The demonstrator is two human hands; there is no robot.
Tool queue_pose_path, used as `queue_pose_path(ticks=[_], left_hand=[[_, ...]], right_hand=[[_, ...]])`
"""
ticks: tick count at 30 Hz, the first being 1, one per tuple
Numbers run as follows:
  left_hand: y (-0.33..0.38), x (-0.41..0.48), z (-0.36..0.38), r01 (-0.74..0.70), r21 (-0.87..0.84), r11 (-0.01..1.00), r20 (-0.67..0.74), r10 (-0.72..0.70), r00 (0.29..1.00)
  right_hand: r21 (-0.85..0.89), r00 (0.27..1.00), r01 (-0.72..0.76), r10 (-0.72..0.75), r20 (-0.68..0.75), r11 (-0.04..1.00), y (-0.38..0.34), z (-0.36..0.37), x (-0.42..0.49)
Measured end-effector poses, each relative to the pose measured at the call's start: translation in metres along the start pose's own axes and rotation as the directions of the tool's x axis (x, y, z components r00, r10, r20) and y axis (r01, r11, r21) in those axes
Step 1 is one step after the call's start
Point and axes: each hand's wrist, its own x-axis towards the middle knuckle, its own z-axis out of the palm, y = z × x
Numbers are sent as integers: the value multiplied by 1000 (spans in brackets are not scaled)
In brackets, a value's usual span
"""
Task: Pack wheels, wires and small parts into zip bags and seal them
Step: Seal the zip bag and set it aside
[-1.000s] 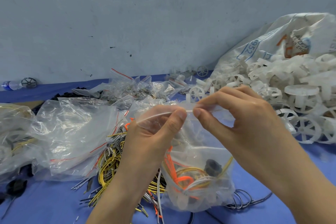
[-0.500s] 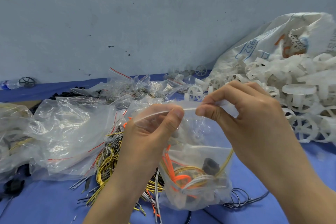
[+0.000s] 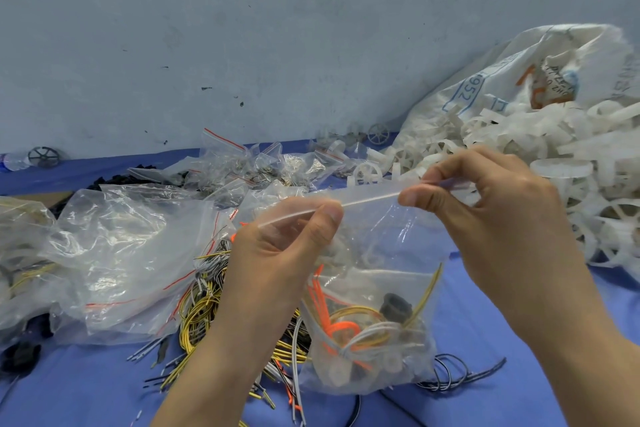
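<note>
Zip bag (image 3: 377,315), hands (image 3: 284,246) pinching top, sack (image 3: 485,87) "952"

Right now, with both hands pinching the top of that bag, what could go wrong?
1. The zip strip between the left hand and right hand may seal only partly, leaving a gap.
2. A yellow wire pokes upward inside the zip bag; it might catch in the seal.
3. If either grip slips, the hanging bag could drop onto the loose wires.
</note>
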Motion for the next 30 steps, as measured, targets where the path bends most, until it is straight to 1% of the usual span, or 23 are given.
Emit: queue_pose_path(ticks=[5,10,16,19,23,25,27,30], left_hand=[[-2,1,-4,41,-75,996,-30,-43,999],[-4,0,-10,53,-110,993,-86,-63,994],[-7,0,-24,31,-81,996,-189,-45,981],[-9,0,-29,35,-64,997,-209,-48,977],[-9,-1,-29,40,-51,998,-202,-49,978],[-7,0,-28,38,-59,998,-194,-49,980],[-3,-1,-28,18,-31,999,-179,-23,984],[6,-3,-24,-67,65,996,-96,73,993]], right_hand=[[3,999,-34,34,-28,999,1,2,-2],[-40,999,-43,43,-16,998,4,3,-6],[-69,996,-77,75,-39,995,5,3,-7],[-66,993,-108,105,-48,992,6,3,-7],[-42,988,-155,153,-36,987,2,2,-5],[-59,992,-126,125,-17,990,-2,-1,-3],[-96,998,-67,69,16,993,-9,-5,-1],[-144,987,59,-37,154,988,-28,-4,-3]])
